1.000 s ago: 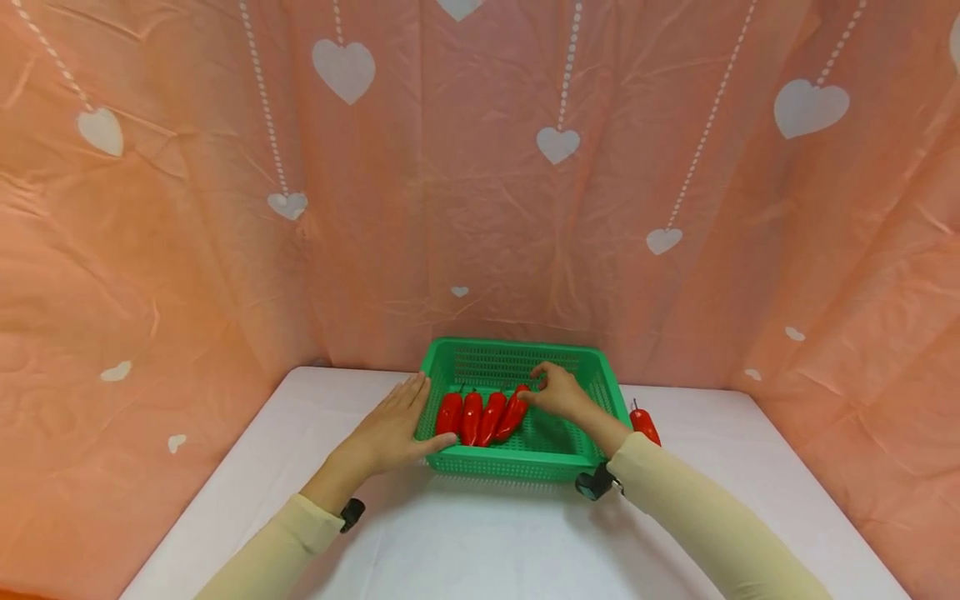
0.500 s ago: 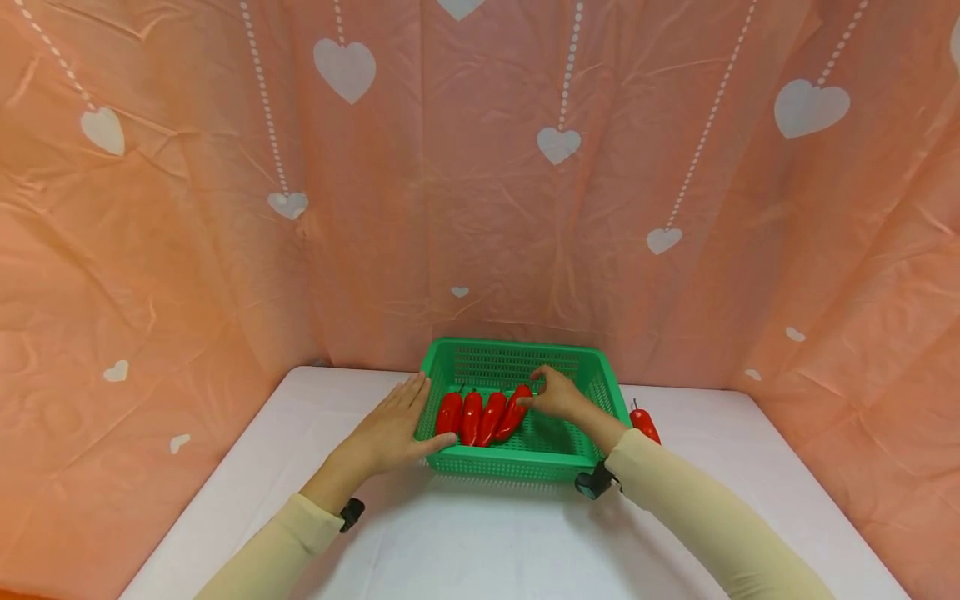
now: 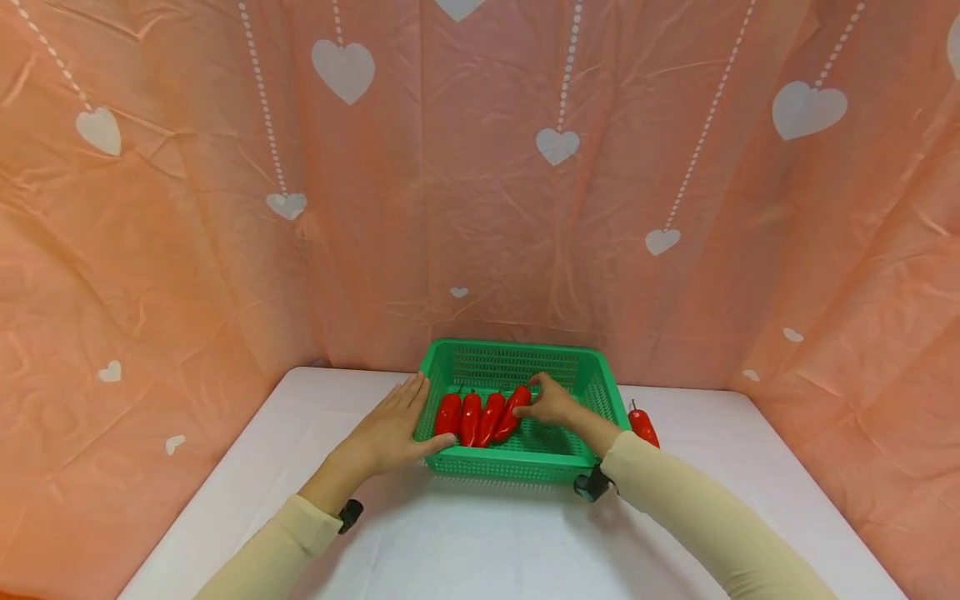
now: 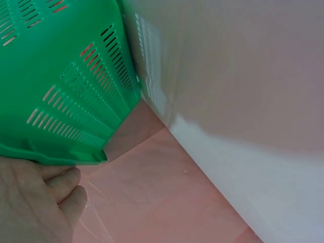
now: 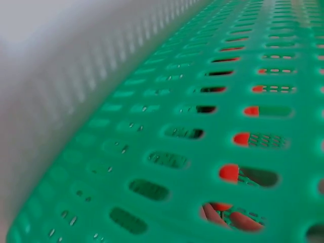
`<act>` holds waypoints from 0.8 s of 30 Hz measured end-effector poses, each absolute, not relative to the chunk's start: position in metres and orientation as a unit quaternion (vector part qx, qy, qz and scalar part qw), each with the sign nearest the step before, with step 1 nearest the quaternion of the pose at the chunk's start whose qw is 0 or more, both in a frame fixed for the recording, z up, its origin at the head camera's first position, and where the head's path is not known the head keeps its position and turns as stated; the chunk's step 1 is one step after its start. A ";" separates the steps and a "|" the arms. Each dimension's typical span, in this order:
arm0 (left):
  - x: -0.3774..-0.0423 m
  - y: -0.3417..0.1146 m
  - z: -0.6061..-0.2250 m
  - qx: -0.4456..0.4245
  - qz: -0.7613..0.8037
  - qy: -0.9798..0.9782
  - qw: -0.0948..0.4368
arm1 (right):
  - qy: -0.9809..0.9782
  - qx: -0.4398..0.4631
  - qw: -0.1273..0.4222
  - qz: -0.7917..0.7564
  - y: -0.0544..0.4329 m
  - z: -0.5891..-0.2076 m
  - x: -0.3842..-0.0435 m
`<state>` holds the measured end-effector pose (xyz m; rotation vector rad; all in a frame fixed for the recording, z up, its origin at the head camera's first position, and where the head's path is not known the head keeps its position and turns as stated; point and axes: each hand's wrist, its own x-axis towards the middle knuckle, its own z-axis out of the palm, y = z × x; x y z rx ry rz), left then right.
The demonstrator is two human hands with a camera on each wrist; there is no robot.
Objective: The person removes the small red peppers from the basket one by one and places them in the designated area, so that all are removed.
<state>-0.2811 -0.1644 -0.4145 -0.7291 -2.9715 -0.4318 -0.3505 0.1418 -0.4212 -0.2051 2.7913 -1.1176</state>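
Observation:
A green basket (image 3: pixel 517 467) stands on the white table with several red peppers (image 3: pixel 470 419) side by side in its left half. My left hand (image 3: pixel 386 429) lies along the basket's left rim, fingers extended and thumb over the front corner. In the left wrist view, the left-hand fingers (image 4: pixel 66 187) rest by the rim, outside the wall. Inside the basket my right hand (image 3: pixel 557 404) is at the rightmost pepper (image 3: pixel 513 414), its thumb overlapping that pepper and its fingers bent loosely apart. The basket wall (image 5: pixel 192 147) mostly hides this hand in the right wrist view.
Another red pepper (image 3: pixel 642 425) lies on the table just right of the basket, partly behind the right sleeve (image 3: pixel 697 500). A pink curtain (image 3: pixel 495 208) with white hearts rises behind and at both sides of the table (image 3: pixel 465 542).
My right hand has shifted slightly downward along the rightmost pepper. The left hand, basket and peppers hold nearly the same places.

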 end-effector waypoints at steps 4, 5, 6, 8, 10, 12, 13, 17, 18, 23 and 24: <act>-0.281 -0.164 -0.415 -0.235 -0.140 -0.961 0.024 | 0.926 -0.074 0.068 -0.364 0.140 -0.421 -0.350; -0.281 -0.164 -0.415 -0.235 -0.140 -0.961 0.024 | 0.925 -0.078 0.070 -0.364 0.141 -0.421 -0.350; -0.282 -0.164 -0.416 -0.236 -0.140 -0.961 0.024 | 0.925 -0.081 0.073 -0.364 0.141 -0.421 -0.350; -0.282 -0.164 -0.416 -0.235 -0.138 -0.962 0.025 | 0.925 -0.091 0.072 -0.363 0.142 -0.422 -0.351; -0.282 -0.164 -0.416 -0.235 -0.139 -0.962 0.026 | 0.925 -0.094 0.073 -0.360 0.142 -0.424 -0.352; -0.281 -0.164 -0.416 -0.234 -0.140 -0.962 0.026 | 0.927 -0.093 0.072 -0.356 0.142 -0.425 -0.353; -0.281 -0.164 -0.416 -0.233 -0.139 -0.962 0.025 | 0.928 -0.093 0.070 -0.353 0.141 -0.426 -0.354; -0.281 -0.164 -0.416 -0.234 -0.142 -0.961 0.029 | 0.932 -0.080 0.073 -0.346 0.138 -0.426 -0.354; -0.281 -0.164 -0.416 -0.234 -0.143 -0.961 0.030 | 0.932 -0.079 0.074 -0.346 0.138 -0.426 -0.354; -0.281 -0.164 -0.416 -0.237 -0.146 -0.960 0.031 | 0.922 -0.076 0.092 -0.368 0.137 -0.423 -0.351; -0.281 -0.164 -0.416 -0.236 -0.146 -0.960 0.030 | 0.919 -0.077 0.095 -0.374 0.136 -0.423 -0.351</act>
